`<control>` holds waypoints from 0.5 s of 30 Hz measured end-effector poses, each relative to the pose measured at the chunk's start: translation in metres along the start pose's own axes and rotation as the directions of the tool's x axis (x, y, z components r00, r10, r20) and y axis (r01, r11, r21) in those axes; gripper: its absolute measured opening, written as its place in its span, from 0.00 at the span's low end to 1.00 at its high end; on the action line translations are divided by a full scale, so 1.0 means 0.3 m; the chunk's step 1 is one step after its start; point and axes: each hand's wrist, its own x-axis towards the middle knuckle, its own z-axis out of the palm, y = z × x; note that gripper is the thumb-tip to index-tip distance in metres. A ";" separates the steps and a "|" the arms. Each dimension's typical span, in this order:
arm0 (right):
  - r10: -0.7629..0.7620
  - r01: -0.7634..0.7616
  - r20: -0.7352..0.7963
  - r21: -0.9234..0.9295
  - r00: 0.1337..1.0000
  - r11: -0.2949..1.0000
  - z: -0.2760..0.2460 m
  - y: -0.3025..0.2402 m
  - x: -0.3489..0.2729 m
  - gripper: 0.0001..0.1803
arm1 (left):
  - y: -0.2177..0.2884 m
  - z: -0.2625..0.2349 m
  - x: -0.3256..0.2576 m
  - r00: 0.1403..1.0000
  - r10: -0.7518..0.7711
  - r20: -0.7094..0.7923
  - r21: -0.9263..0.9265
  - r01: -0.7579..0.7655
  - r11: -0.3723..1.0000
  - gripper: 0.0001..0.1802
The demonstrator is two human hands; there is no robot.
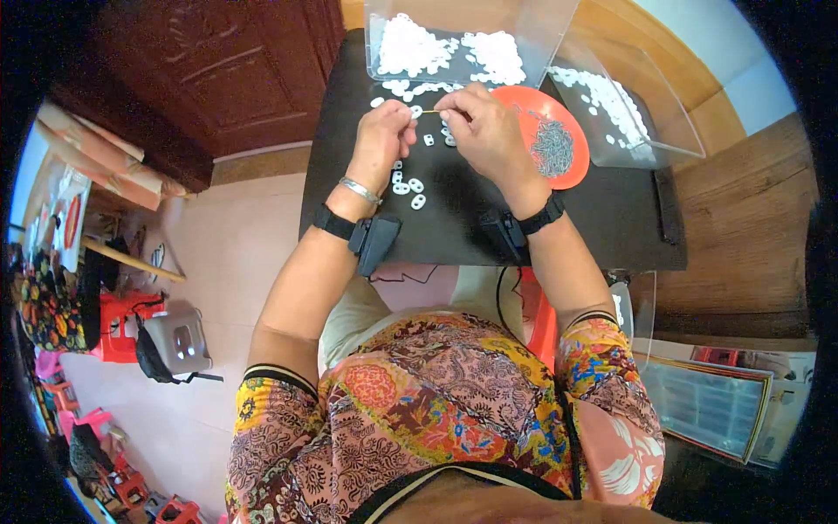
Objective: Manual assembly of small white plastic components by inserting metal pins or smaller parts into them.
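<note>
Over the dark table, my left hand (382, 144) is closed, pinching a small white oval plastic piece with two holes (416, 112) between thumb and forefinger. From the right, my right hand (486, 131) pinches a thin gold-coloured rod (430, 111) whose far end meets that white piece. Whether the rod's tip is inside a hole is too small to tell. Loose white two-hole pieces (416, 186) lie below the hands, and a few more sit beside my right fingers. Just right of my right hand, an orange plate (572, 179) holds many small grey metal pins (552, 148).
A clear plastic box (559, 39) at the table's far side holds heaps of white pieces (410, 48). Another clear box (676, 148), with more white pieces, lies at the right. The dark table's (419, 244) near edge runs before my lap. Stools and a grey seat (179, 341) stand left.
</note>
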 end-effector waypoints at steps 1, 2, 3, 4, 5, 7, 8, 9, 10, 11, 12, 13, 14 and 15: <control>-0.006 0.006 0.003 -0.017 1.000 1.000 0.001 -0.003 -0.001 0.05 | -0.003 -0.001 0.000 1.000 -0.002 0.002 0.005 0.002 1.000 0.12; -0.012 0.012 0.006 -0.035 1.000 0.999 0.001 -0.005 -0.003 0.05 | -0.006 -0.002 -0.001 1.000 0.013 0.010 -0.006 -0.013 1.000 0.12; -0.010 0.010 0.004 -0.032 1.000 0.999 -0.002 -0.006 -0.005 0.05 | -0.005 -0.002 -0.002 0.999 0.029 0.016 -0.017 -0.029 0.999 0.12; 0.009 -0.009 0.000 -0.028 1.000 1.000 -0.006 -0.008 -0.006 0.04 | -0.003 -0.002 -0.005 0.999 0.028 0.016 -0.014 -0.027 1.000 0.12; 0.027 -0.027 -0.003 -0.024 1.000 0.999 -0.007 -0.008 -0.008 0.04 | 0.002 -0.003 -0.008 1.000 0.022 0.013 -0.034 -0.022 0.999 0.12; 0.035 -0.035 0.004 -0.038 0.999 0.999 -0.006 -0.001 -0.010 0.04 | 0.003 -0.002 -0.010 1.000 0.015 0.013 -0.054 -0.014 0.998 0.12; 0.041 -0.040 0.011 -0.053 0.999 0.998 -0.004 0.002 -0.010 0.04 | 0.002 -0.005 -0.006 1.000 0.011 0.023 -0.055 -0.009 0.998 0.12; 0.044 -0.043 0.011 -0.053 0.999 0.998 -0.002 0.004 -0.010 0.04 | 0.000 -0.007 -0.004 0.999 0.006 0.034 -0.055 -0.004 0.998 0.12; 0.020 -0.019 0.006 -0.043 1.000 0.999 0.000 0.006 -0.009 0.04 | -0.001 -0.005 -0.004 0.999 0.003 0.035 -0.054 -0.001 0.999 0.12; -0.004 0.004 0.000 -0.034 1.000 0.999 0.003 0.005 -0.011 0.04 | -0.002 -0.001 -0.004 1.000 0.006 0.027 -0.066 -0.004 0.998 0.12; -0.001 0.001 0.001 -0.032 1.000 0.999 0.006 0.000 -0.011 0.04 | -0.003 0.002 -0.005 1.000 0.007 0.017 -0.078 -0.006 0.997 0.12; -0.002 0.002 -0.004 -0.043 1.000 0.999 0.009 -0.008 -0.010 0.04 | -0.003 0.004 -0.005 1.000 0.003 0.017 -0.077 -0.002 0.997 0.12; -0.003 0.003 -0.008 -0.053 1.000 0.999 0.012 -0.013 -0.011 0.04 | -0.002 0.006 -0.005 1.000 0.018 0.004 -0.027 -0.018 0.999 0.12; 0.000 0.000 -0.009 -0.053 1.000 0.999 0.016 -0.011 -0.013 0.04 | -0.001 0.010 -0.004 0.999 0.034 -0.006 0.023 -0.034 0.999 0.12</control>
